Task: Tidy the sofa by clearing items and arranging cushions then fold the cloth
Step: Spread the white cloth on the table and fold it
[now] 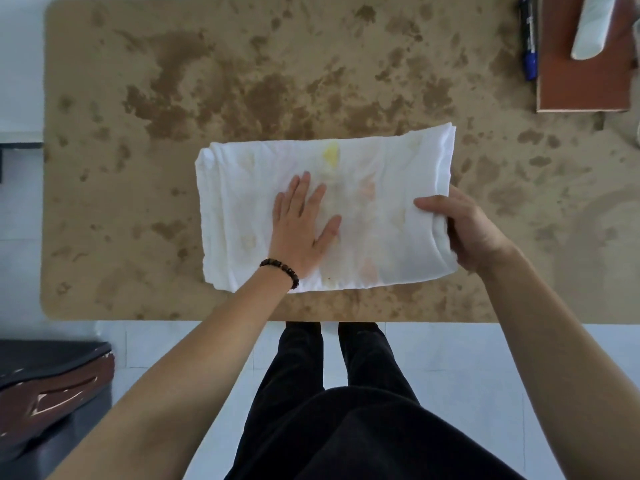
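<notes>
While cloth (pixel 381 168) lies folded on table (pixel 207 81), marker (pixel 529 43), brown board (pixel 581 84) well apart

I read the cloth (pixel 381 161) as white, with faint yellow, peach and pale tan patches. The tabletop (pixel 138 64) is tan, mottled with irregular dark brown blotches. The marker (pixel 529 46) is blue and black. The board (pixel 581 84) is reddish brown. The bead bracelet (pixel 281 269) is dark brown. The trousers (pixel 346 427) are black, and the floor (pixel 467 358) is white tile.

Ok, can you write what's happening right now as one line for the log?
step: folding cloth | left hand: flat on cloth | right hand: grips cloth's right edge | surface: stained table
</notes>
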{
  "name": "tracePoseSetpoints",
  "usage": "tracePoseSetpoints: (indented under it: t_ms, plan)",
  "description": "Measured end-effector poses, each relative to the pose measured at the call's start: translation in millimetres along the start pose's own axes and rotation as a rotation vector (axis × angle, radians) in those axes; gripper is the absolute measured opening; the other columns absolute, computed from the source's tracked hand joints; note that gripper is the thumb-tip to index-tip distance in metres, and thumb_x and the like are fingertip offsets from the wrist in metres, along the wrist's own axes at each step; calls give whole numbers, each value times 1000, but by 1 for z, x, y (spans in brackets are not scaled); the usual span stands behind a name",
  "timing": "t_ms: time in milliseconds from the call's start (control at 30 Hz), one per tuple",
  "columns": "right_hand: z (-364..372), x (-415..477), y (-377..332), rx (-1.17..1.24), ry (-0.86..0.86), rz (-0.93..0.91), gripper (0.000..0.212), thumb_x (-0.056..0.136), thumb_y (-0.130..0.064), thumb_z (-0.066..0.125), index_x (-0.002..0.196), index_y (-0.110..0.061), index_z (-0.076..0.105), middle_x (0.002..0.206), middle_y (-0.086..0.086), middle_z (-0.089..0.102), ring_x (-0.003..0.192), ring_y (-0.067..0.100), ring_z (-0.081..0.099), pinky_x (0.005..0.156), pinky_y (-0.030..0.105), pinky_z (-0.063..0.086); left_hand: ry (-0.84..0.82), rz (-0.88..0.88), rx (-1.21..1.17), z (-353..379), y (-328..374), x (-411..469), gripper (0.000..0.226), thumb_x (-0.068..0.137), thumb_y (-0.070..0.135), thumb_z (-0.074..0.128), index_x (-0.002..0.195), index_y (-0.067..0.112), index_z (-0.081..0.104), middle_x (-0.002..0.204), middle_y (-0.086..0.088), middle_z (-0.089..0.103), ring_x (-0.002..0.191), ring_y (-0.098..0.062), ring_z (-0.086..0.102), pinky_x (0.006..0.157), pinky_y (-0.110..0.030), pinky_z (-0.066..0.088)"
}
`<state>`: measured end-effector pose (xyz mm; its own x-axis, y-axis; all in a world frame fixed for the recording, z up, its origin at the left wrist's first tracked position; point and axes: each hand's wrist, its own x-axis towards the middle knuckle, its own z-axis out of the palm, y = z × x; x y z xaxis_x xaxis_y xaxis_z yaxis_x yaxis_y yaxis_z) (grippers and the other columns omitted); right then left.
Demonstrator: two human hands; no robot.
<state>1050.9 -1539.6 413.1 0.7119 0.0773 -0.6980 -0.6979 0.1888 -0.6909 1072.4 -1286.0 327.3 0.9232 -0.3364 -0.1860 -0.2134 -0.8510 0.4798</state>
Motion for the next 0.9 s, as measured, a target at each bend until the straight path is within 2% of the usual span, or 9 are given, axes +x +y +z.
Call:
tracePoseSetpoints:
  t_ms: [133, 267, 367, 500, 567, 633, 700, 800, 900]
  plan:
    - [27, -2, -10, -85, -57, -127, 46, 88, -10, 66, 132, -19, 54, 122, 13, 67, 111, 35, 65, 94, 52, 53, 344, -317, -435, -37, -30, -9, 34, 99, 33, 46, 125, 13, 57, 128, 0, 55, 117, -15, 53, 101, -29, 43]
    - [80, 0, -18, -155, -179, -209, 65, 87, -6, 68, 143, -28, 43, 106, 26, 63, 85, 48, 60, 73, 51, 56, 464, -658, -785, -63, -65, -12, 23, 100, 29, 46, 109, 14, 60, 94, 4, 64, 84, -9, 59, 79, -25, 47]
    - [131, 13, -15, -245, -180, -162, 82, 87, -7, 69, 151, -36, 26, 106, 26, 61, 73, 28, 55, 57, 32, 49, 512, -876, -1023, -78, -88, -13, 13, 96, 24, 47, 96, 18, 59, 83, 0, 65, 75, -15, 59, 65, -30, 47]
    - [207, 45, 8, -532, -262, -130, 85, 89, -19, 63, 156, -31, 13, 89, 4, 60, 74, 13, 60, 68, 23, 49, 453, -1089, -1173, -89, -113, -25, 27, 95, 24, 38, 107, 11, 58, 87, -4, 69, 73, -18, 60, 58, -27, 46]
    - [231, 59, 25, -665, -428, -50, 88, 94, -22, 59, 157, -29, -2, 97, 5, 63, 88, 18, 63, 87, 31, 52, 413, -1124, -1235, -93, -120, -32, 31, 96, 26, 35, 111, 9, 56, 90, -5, 70, 73, -18, 62, 60, -28, 49]
    - [237, 66, 37, -690, -512, 10, 84, 96, -21, 57, 158, -27, 1, 114, 5, 61, 103, 22, 61, 103, 42, 47, 417, -1110, -1195, -95, -122, -36, 34, 98, 33, 34, 107, 10, 57, 93, -6, 70, 78, -19, 64, 65, -31, 52]
    - [224, 66, 41, -632, -431, -52, 66, 96, -19, 57, 154, -25, 25, 118, -3, 59, 106, 19, 61, 102, 43, 48, 453, -1036, -942, -94, -120, -39, 41, 98, 42, 37, 100, 10, 61, 96, -5, 69, 86, -21, 65, 76, -34, 53]
    - [189, 55, 42, -526, -62, -367, 38, 95, -16, 57, 132, -28, 57, 108, -10, 64, 94, 9, 63, 90, 37, 55, 414, -800, -541, -89, -101, -40, 42, 98, 51, 40, 83, 15, 54, 80, 3, 60, 73, -10, 55, 70, -27, 44]
    - [151, 49, 56, -767, 310, -673, 34, 97, -25, 56, 131, -24, 60, 125, -3, 57, 108, 13, 58, 90, 34, 54, 297, -599, -304, -79, -80, -32, 41, 95, 59, 39, 92, 20, 51, 75, 10, 55, 67, -5, 52, 56, -24, 35]
